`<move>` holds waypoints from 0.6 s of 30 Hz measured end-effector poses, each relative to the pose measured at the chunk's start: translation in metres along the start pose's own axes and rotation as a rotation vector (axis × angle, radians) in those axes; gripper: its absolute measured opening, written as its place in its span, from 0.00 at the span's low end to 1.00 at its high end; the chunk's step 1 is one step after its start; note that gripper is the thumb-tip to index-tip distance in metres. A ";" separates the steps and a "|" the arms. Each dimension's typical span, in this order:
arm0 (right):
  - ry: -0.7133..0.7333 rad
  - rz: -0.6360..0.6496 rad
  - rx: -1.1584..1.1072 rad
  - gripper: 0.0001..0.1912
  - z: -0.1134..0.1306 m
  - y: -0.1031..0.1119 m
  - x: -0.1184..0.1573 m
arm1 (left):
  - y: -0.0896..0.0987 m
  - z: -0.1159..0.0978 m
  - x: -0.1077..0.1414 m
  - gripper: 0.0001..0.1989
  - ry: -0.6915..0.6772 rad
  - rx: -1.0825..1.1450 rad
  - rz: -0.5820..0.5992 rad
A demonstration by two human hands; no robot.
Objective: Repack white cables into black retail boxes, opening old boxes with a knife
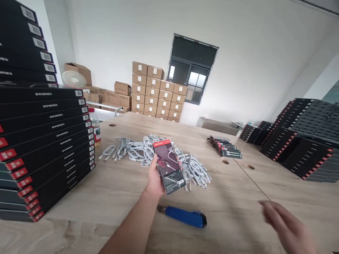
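My left hand (pixel 155 179) is closed around a flat black-and-red cable box (pixel 171 167), tilted, with a phone and white cable printed on it. A shiny film shows at its lower part. My right hand (pixel 284 224) is at the lower right, over the table and apart from the box. It is blurred by motion, its fingers drawn together in a pinch; whatever may be between them cannot be made out. Behind the box lie bundled white cables (pixel 197 169). Below it rests a blue utility knife (pixel 185 216).
Tall stacks of black boxes stand at the left (pixel 50 130) and the right (pixel 299 141). Several small packages (pixel 225 146) lie farther back on the wooden table (pixel 119 197). A bottle (pixel 95 128) stands behind the left stack. Cartons (pixel 152 91) are piled by the wall.
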State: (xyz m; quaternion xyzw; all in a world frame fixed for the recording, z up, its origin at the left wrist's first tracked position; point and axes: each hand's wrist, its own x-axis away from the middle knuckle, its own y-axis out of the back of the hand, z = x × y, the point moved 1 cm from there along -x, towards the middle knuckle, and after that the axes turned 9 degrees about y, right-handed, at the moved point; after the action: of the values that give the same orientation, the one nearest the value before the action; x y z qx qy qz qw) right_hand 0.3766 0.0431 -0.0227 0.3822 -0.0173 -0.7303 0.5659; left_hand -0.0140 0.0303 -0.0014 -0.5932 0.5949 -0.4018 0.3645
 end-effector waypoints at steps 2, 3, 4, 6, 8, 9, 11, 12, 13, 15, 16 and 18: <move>0.033 0.169 -0.187 0.30 0.039 -0.051 -0.025 | -0.002 -0.002 0.003 0.32 -0.001 -0.014 -0.016; 0.067 0.240 -0.288 0.30 0.060 -0.080 -0.034 | -0.003 -0.003 0.004 0.32 -0.006 -0.020 -0.026; 0.096 0.309 -0.380 0.31 0.080 -0.108 -0.040 | -0.003 -0.004 0.005 0.32 -0.010 -0.026 -0.038; 0.109 0.430 -0.557 0.32 0.113 -0.155 -0.042 | -0.004 -0.005 0.007 0.33 -0.003 -0.038 -0.057; 0.092 0.517 -0.705 0.31 0.129 -0.184 -0.033 | -0.003 -0.005 0.006 0.34 0.027 -0.047 -0.056; 0.081 0.549 -0.763 0.30 0.132 -0.193 -0.026 | -0.002 -0.005 0.006 0.34 0.039 -0.052 -0.043; 0.069 0.600 -0.839 0.27 0.129 -0.200 -0.011 | 0.000 -0.003 0.004 0.34 0.059 -0.064 -0.008; 0.070 0.616 -0.861 0.26 0.127 -0.200 -0.004 | 0.001 -0.001 0.003 0.35 0.075 -0.072 0.007; 0.072 0.619 -0.875 0.25 0.125 -0.199 0.002 | 0.002 0.002 0.003 0.35 0.102 -0.084 0.015; 0.091 0.621 -0.885 0.22 0.124 -0.196 0.008 | 0.001 0.006 0.001 0.36 0.150 -0.115 0.009; 0.103 0.626 -0.893 0.21 0.126 -0.195 0.010 | 0.000 0.008 0.000 0.36 0.153 -0.133 -0.004; 0.111 0.637 -0.917 0.19 0.130 -0.195 0.010 | -0.003 0.011 -0.002 0.34 0.119 -0.181 -0.027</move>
State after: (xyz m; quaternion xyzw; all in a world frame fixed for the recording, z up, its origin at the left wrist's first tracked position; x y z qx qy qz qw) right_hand 0.1421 0.0515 -0.0254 0.1108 0.2174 -0.4348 0.8668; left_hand -0.0030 0.0314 -0.0035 -0.6069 0.6412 -0.3857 0.2680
